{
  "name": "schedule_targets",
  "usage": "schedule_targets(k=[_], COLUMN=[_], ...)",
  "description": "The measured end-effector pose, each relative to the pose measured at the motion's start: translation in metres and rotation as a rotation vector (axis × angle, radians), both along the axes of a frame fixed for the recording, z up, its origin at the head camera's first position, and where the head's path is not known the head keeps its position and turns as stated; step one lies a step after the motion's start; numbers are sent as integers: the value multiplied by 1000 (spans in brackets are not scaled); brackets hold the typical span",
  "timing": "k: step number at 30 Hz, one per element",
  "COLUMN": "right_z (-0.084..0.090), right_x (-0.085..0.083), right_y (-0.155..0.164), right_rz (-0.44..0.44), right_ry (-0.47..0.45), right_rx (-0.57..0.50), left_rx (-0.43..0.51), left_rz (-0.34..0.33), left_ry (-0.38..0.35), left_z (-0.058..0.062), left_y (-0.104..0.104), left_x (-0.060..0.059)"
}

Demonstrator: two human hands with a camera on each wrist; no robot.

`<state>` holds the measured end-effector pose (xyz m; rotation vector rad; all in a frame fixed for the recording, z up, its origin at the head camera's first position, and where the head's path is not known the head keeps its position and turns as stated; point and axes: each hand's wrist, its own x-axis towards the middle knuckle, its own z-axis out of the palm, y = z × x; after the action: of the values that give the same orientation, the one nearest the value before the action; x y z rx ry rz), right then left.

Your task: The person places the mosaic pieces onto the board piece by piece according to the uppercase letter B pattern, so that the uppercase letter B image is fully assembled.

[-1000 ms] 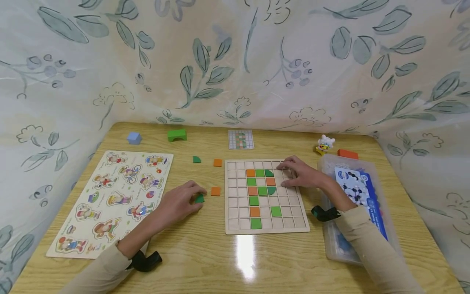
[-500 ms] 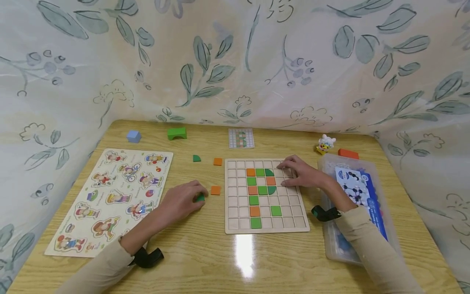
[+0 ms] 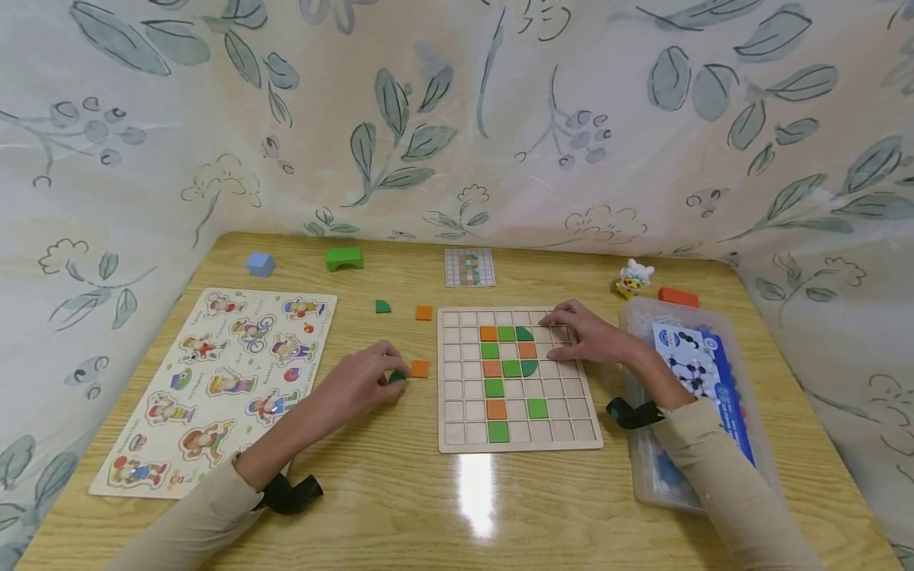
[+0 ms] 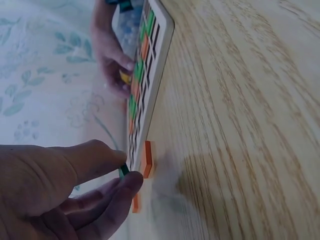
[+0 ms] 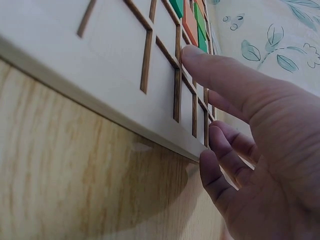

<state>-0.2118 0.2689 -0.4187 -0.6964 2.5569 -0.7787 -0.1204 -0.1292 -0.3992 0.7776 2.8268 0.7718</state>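
Between thumb and fingertip, my left hand point(image 3: 360, 379) pinches a dark green tile point(image 4: 124, 170) just left of an orange square tile point(image 3: 420, 369). My right hand point(image 3: 591, 336) rests at the right side of the wooden grid board point(image 3: 560, 434); in the right wrist view its thumb lies on the grid and its other fingers are at the rim. Orange and green square tiles and dark green quarter-round tiles point(image 3: 529, 368) sit in the board's cells. Another quarter-round tile point(image 3: 382, 306) and another orange square point(image 3: 424, 313) lie on the table to the board's left.
A small pattern card point(image 3: 469, 268) lies behind the board. To the left is a picture puzzle board point(image 3: 236, 412); to the right, a plastic box point(image 3: 643, 484). A blue block point(image 3: 260, 265), green arch block point(image 3: 345, 258), red block point(image 3: 679, 297) and toy figure point(image 3: 633, 277) stand farther back.
My left hand has moved slightly right with the green tile, closer to the near orange square. The right hand stays at the board.
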Motion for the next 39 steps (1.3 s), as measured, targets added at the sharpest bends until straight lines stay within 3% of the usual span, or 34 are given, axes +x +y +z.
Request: schedule_targets(k=[11,28,32,39], right_z=[-2,0,-1,-2], right_x=[0,0,-1,-2], right_y=[1,1,1,1], right_rz=[-2,-2,2,-6], right_ry=[-4,-3,-1,-10], right_rx=[1,7,10,4], left_rx=[-56,-51,-36,18], left_rz=[48,50,13,-120], left_ry=[10,57,90,103], left_z=[-2,-3,-1,-2], left_y=[-2,-3,0,14], left_x=[1,1,1,-2])
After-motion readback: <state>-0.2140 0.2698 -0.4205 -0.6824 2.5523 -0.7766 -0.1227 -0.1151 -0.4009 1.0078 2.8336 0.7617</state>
